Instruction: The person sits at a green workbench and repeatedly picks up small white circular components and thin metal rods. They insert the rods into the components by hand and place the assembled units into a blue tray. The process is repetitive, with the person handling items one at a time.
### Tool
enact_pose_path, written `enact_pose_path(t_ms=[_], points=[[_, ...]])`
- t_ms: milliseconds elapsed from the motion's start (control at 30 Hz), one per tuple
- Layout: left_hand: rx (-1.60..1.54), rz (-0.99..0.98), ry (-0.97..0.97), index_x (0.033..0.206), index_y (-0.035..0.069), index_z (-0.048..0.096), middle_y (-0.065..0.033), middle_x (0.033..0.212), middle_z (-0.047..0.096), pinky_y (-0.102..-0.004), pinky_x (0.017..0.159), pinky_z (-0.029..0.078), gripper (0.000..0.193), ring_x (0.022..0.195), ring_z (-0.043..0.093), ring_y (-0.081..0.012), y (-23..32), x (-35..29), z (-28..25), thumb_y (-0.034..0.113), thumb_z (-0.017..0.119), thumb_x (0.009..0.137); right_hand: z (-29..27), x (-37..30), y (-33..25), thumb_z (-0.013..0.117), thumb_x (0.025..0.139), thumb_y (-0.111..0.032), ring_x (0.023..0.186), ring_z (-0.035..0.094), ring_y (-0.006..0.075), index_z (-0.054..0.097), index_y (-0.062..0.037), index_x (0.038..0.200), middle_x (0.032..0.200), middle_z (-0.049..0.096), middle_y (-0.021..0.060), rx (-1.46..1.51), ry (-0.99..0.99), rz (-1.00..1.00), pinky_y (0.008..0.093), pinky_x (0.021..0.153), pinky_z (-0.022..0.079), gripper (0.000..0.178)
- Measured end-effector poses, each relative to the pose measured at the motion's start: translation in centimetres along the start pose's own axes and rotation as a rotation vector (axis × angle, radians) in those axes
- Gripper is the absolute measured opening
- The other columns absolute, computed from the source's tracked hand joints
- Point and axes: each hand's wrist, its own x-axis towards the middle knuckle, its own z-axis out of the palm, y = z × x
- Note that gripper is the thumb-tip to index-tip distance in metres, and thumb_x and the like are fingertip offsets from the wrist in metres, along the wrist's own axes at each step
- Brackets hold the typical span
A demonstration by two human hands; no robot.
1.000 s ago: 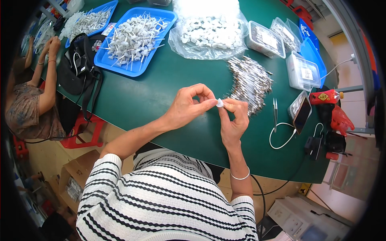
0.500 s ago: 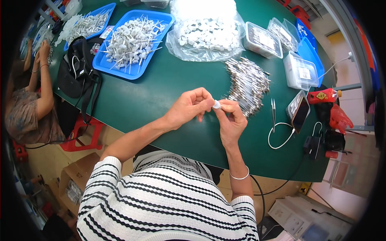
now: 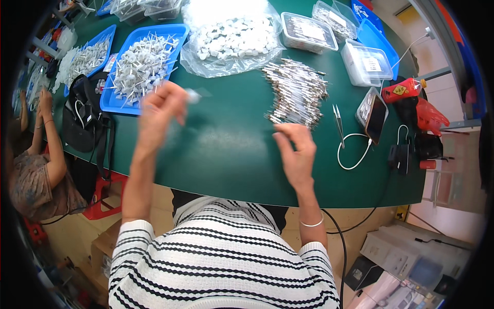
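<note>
My left hand (image 3: pixel 165 105), smeared by motion, is up by the near right corner of a blue tray (image 3: pixel 106 98) heaped with white-capped metal pins (image 3: pixel 141 67). A small white plastic cap (image 3: pixel 193 96) shows at its fingertips, with a faint blurred streak beside it. My right hand (image 3: pixel 298 154) is at the near edge of a pile of thin metal pins (image 3: pixel 298 92). Its thumb and forefinger are apart, and I see nothing between them. Beyond the pile, a clear plastic bag (image 3: pixel 200 64) holds many loose white caps (image 3: pixel 239 38).
Lidded clear boxes (image 3: pixel 309 32) of pins stand at the back right. Tweezers (image 3: pixel 338 123), a phone (image 3: pixel 378 119) with a white cable and a red bottle (image 3: pixel 401 90) lie to the right. A black bag (image 3: pixel 80 123) sits left, near another person's arms (image 3: pixel 51 134).
My hands have come apart. The left has swung up and left toward the tray with the white cap; the right stays by the pin pile with its fingers parted. The view has shifted slightly.
</note>
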Motion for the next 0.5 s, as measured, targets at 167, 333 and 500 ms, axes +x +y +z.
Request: enact_pose_path(t_ms=[167, 333, 500], points=[[1.041, 0.382, 0.513, 0.083, 0.004, 0.066, -0.0026, 0.07, 0.061, -0.0266, 0.058, 0.043, 0.016, 0.062, 0.055, -0.0107, 2.4, 5.2, -9.1, 0.02, 0.069, 0.085, -2.2, -0.5, 3.1, 0.068, 0.076, 0.0, 0.079, 0.053, 0.0265, 0.065, -0.0052, 0.087, 0.082, 0.061, 0.007, -0.404, 0.027, -0.068, 0.0372, 0.071, 0.043, 0.012], [1.38, 0.502, 0.442, 0.084, 0.006, 0.067, -0.0058, 0.074, 0.064, -0.0311, 0.059, 0.044, 0.013, 0.063, 0.058, -0.0198, 3.2, 6.4, -11.0, 0.019, 0.07, 0.082, -0.1, 0.9, 2.4, 0.07, 0.075, -0.003, 0.079, 0.052, 0.0259, 0.065, -0.0058, 0.087, 0.083, 0.058, 0.0068, -0.388, -0.034, -0.169, 0.0374, 0.071, 0.042, 0.014], [0.994, 0.636, 0.387, 0.09, 0.004, 0.067, -0.0071, 0.082, 0.066, -0.0272, 0.059, 0.046, 0.009, 0.065, 0.059, -0.0163, 2.0, 6.1, -4.9, 0.008, 0.069, 0.083, 1.7, 2.2, 2.4, 0.069, 0.073, 0.0, 0.08, 0.051, 0.0276, 0.062, -0.0033, 0.082, 0.08, 0.054, 0.0083, -0.432, -0.132, -0.17, 0.0391, 0.071, 0.042, 0.012]])
